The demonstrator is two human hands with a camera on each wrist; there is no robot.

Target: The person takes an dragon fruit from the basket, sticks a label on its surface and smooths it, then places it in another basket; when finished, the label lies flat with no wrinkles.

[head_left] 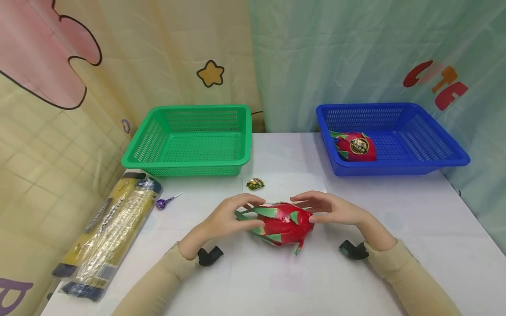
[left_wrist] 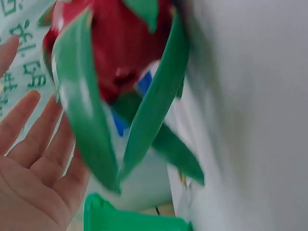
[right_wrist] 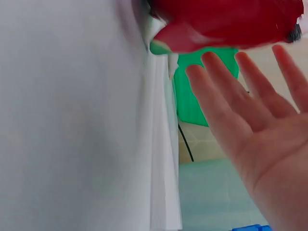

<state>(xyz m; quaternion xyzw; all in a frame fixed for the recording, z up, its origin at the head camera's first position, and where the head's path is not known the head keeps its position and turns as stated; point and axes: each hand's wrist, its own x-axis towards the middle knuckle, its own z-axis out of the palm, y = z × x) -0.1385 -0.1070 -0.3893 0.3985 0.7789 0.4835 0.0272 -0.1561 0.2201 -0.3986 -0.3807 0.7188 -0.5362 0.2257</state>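
Note:
A red dragon fruit (head_left: 286, 223) with long green scales lies on its side on the white table, between the two hands. My left hand (head_left: 231, 216) is spread beside its leafy left end, fingers loosely extended. In the left wrist view the green scales (left_wrist: 86, 96) hang past the fingers, which do not close round the fruit. My right hand (head_left: 334, 208) is at the other end, thumb by the red skin; in the right wrist view its fingers (right_wrist: 221, 94) are straight, close to the fruit. Whether either thumb touches it, I cannot tell.
Beyond the fruit lies a small black-and-gold sticker (head_left: 255, 184). A green basket (head_left: 186, 164) stands back left; a blue basket (head_left: 399, 166) back right holds another dragon fruit (head_left: 359, 147). Left are a purple lollipop (head_left: 161, 203) and plastic-wrapped yellow packages (head_left: 112, 237).

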